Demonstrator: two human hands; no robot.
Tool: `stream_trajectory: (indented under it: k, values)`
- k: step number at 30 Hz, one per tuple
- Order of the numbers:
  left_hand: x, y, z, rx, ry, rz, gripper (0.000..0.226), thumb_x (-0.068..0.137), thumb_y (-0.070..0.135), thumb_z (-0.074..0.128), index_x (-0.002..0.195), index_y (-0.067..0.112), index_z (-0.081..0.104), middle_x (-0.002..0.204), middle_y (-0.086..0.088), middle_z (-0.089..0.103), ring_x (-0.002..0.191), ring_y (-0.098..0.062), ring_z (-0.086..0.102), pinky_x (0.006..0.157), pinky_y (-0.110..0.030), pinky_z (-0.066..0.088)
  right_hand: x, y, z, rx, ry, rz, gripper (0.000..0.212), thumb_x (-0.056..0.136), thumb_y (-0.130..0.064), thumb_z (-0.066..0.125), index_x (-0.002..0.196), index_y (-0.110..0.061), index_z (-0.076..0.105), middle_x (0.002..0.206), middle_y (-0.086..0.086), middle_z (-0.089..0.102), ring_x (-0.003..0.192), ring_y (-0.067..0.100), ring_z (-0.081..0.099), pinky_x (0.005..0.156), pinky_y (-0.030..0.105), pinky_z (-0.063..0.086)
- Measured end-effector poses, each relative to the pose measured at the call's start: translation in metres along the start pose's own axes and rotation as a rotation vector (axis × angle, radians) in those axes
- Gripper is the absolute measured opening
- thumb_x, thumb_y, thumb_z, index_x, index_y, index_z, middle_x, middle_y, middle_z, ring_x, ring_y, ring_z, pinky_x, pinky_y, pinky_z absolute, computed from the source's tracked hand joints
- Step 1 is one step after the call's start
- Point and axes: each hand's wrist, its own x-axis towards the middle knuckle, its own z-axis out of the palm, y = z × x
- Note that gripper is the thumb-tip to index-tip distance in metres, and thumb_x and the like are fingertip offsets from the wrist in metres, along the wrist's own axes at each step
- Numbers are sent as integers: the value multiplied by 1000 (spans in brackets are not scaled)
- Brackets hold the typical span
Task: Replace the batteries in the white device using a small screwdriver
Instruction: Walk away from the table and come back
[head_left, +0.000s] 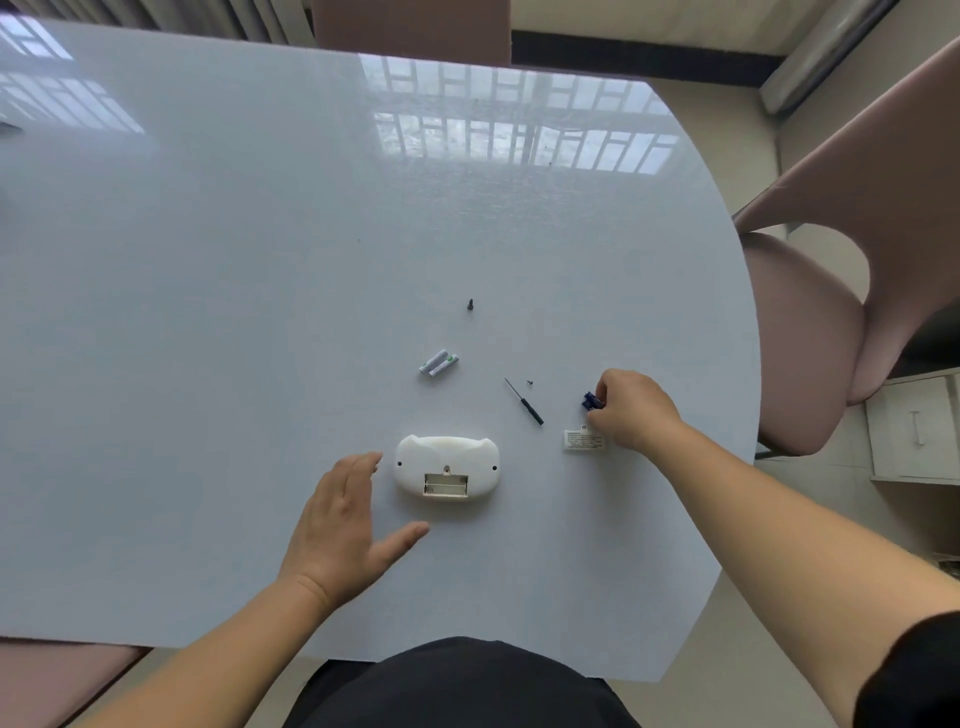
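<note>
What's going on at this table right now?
A person is mid battery swap. The white oval plastic device lies with its battery bay open and empty. The right hand pinches small blue batteries beside the detached white cover. The left hand rests open beside the device. The small black screwdriver and two white-green batteries lie untouched.

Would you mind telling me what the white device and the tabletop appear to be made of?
The white device looks like moulded plastic, matte to satin: rounded seamless edges, soft shading, no sharp glare. The tabletop looks glossy, perhaps glass or lacquered board: it mirrors the window grid sharply.
</note>
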Motion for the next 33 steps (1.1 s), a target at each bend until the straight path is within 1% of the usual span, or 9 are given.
stream_trajectory:
  k: [4,7,14,17,19,21,24,28,33]
  values:
    - [-22,-10,10,73,-93,-172,66,77,63,58,122,17,44,116,1,51,104,-19,53,89,-33,49,4,-6,-5,-113,-52,-24,16,85,-20,53,91,-8,63,91,9,66,74,24,55,60,29,43]
    - [-30,-13,16,191,-181,-209,44,85,50,55,118,22,46,116,3,52,104,-18,49,85,-30,47,5,-8,-9,-151,-80,-47,14,84,-17,54,90,-10,64,92,7,67,79,25,59,61,28,44]
    - [-32,-1,19,256,-227,-263,35,85,45,52,111,22,50,114,4,50,103,-20,46,82,-31,48,-15,-23,-14,16,-60,-191,9,88,-20,51,94,-18,57,95,1,64,84,23,57,64,31,48]
    - [-42,5,23,227,-222,-306,33,86,44,51,110,22,51,113,3,50,103,-20,46,81,-33,49,-42,-40,-8,253,-190,-256,20,87,-20,54,106,-27,55,91,-5,69,78,16,64,60,29,50]
    - [-53,9,28,194,-210,-347,33,85,43,52,111,21,51,114,3,49,104,-21,46,81,-34,49,-63,-54,2,580,-383,-232,22,87,-12,53,107,-21,56,85,0,72,71,16,68,61,27,53]
    - [-68,11,31,156,-215,-392,34,85,43,51,112,21,51,114,3,49,106,-21,45,82,-35,49,-82,-67,16,843,-561,-139,20,85,-3,47,97,-11,61,75,8,69,64,22,66,60,31,54]
    - [-95,8,36,100,-264,-405,35,86,42,49,115,21,50,115,3,48,106,-20,45,85,-35,48,-107,-88,38,975,-680,-10,14,75,-3,46,76,-11,57,65,11,56,55,26,57,51,30,48]
    - [-141,-12,42,-32,-309,-446,36,86,43,49,115,22,52,116,1,53,100,-19,51,82,-33,48,-135,-124,67,848,-749,-15,9,76,-5,52,69,-12,51,60,11,51,49,24,49,46,27,39]
    - [-217,-56,57,-207,-331,-572,46,86,48,51,122,21,52,120,1,55,105,-17,55,86,-30,46,-160,-166,101,412,-686,-212,11,84,-11,51,85,-5,60,65,9,60,54,22,60,50,26,46]
